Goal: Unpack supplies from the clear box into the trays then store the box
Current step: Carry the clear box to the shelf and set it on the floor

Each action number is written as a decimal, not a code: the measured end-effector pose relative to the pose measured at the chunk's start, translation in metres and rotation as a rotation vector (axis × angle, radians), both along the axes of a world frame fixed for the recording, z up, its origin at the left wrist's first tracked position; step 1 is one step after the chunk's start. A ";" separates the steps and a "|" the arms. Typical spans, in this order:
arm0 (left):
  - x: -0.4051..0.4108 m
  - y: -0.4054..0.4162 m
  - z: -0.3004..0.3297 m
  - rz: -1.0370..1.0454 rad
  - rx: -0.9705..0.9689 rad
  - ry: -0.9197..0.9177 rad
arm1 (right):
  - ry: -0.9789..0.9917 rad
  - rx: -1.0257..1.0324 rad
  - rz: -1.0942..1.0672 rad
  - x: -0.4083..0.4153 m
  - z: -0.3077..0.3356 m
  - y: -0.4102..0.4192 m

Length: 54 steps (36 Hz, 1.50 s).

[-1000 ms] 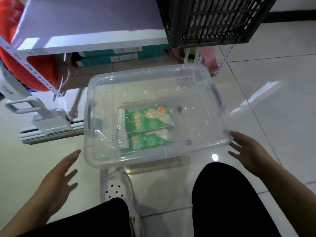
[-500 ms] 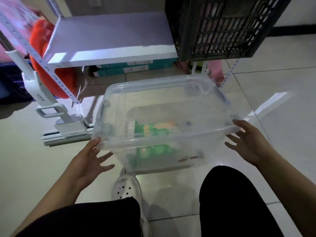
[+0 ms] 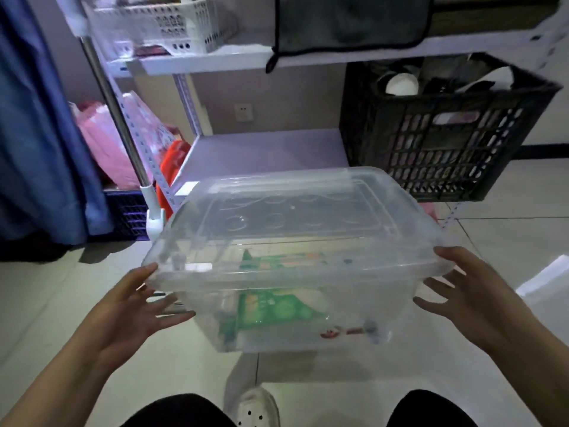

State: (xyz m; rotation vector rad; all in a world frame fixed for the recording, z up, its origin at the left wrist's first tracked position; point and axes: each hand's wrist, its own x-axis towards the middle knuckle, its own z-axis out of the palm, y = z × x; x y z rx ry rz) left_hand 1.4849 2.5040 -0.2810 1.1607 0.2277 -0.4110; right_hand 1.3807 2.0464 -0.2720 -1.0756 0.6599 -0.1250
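Observation:
The clear box [image 3: 295, 217] with its lid on is off the floor, held between both palms in front of the lower shelf. A green packet [image 3: 271, 306] lies inside it near the bottom. My left hand [image 3: 129, 306] presses the box's left end with spread, straight fingers. At the right end, my right hand [image 3: 471, 294] presses the rim the same way. A white perforated tray [image 3: 166, 26] stands on the upper shelf at the back left.
A black crate [image 3: 443, 127] sits on the lower shelf [image 3: 261, 152] to the right. Pink and red bags [image 3: 110, 143] lie behind the shelf post [image 3: 114, 109] at left. A blue curtain [image 3: 37, 118] hangs far left. My knees and a white shoe [image 3: 255, 408] are below.
Both hands closed in on the box ends and lifted it off the floor. My view tilted upward, bringing the upper shelf and white tray into sight.

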 end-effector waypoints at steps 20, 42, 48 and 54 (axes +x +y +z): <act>0.137 -0.010 0.079 0.193 -0.110 -0.066 | -0.144 -0.016 0.073 0.122 0.075 0.028; 0.200 -0.004 0.055 0.071 0.850 -0.847 | -0.196 -1.292 0.195 0.199 0.051 0.013; 0.205 -0.017 0.052 0.149 1.458 -1.224 | -0.255 -1.925 0.135 0.224 0.052 0.023; 0.238 -0.022 0.069 0.161 1.573 -1.186 | -0.380 -2.139 0.044 0.255 0.063 0.029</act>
